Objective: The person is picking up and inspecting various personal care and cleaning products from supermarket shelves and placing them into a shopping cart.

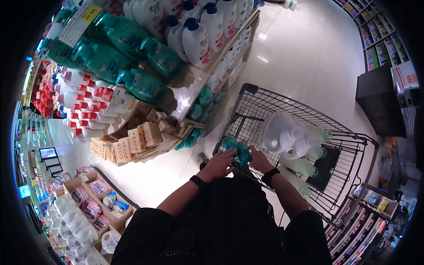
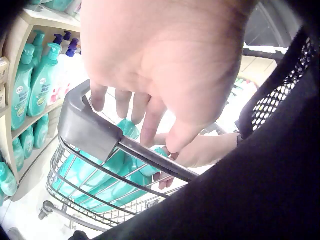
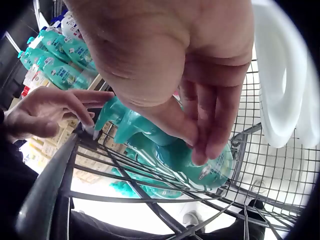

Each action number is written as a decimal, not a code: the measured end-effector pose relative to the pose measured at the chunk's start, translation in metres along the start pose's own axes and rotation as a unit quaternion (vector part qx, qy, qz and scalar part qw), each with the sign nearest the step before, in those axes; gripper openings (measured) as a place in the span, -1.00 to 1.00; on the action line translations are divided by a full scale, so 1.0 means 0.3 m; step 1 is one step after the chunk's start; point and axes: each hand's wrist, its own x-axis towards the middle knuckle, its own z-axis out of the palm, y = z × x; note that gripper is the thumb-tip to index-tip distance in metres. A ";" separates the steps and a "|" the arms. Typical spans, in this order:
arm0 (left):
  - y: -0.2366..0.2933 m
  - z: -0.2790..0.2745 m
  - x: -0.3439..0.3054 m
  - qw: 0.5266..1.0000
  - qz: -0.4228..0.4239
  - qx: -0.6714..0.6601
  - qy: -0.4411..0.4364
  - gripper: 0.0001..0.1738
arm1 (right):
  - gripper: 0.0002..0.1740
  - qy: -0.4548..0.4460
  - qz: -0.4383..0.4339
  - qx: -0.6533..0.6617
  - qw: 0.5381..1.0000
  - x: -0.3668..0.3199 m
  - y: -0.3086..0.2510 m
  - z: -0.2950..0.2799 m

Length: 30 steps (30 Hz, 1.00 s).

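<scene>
Two green pump bottles (image 1: 242,154) lie in the near left end of a black wire shopping cart (image 1: 304,106). My right hand (image 1: 260,160) holds one of them, thumb and fingers bent over its upper part in the right wrist view. The left hand (image 1: 218,164) reaches over the cart's rim with its fingers loosely extended. Its fingertips are right at a pump head (image 3: 112,111) of the green bottles. Through the wires in the left wrist view, the bottles' bodies (image 2: 92,175) lie side by side.
Large white jugs (image 1: 280,132) and pale green bottles (image 1: 300,167) are also in the cart. To the left, a display shelf (image 1: 190,84) carries green and white pump bottles, above boxed goods (image 1: 132,141). Cartons of packaged goods (image 1: 95,194) stand farther left.
</scene>
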 end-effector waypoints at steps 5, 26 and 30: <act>-0.005 0.003 -0.002 1.000 0.019 -0.011 0.010 -0.66 | -0.35 -0.007 0.030 0.025 0.999 0.010 0.058 0.003; 0.009 -0.014 -0.014 0.993 -0.055 -0.082 0.068 -0.61 | -0.70 -0.018 0.102 0.019 0.994 -0.083 0.041 -0.046; -0.001 0.004 0.077 0.991 -0.105 0.008 0.086 -0.50 | -0.49 -0.057 0.221 0.057 0.972 -0.052 -0.096 -0.059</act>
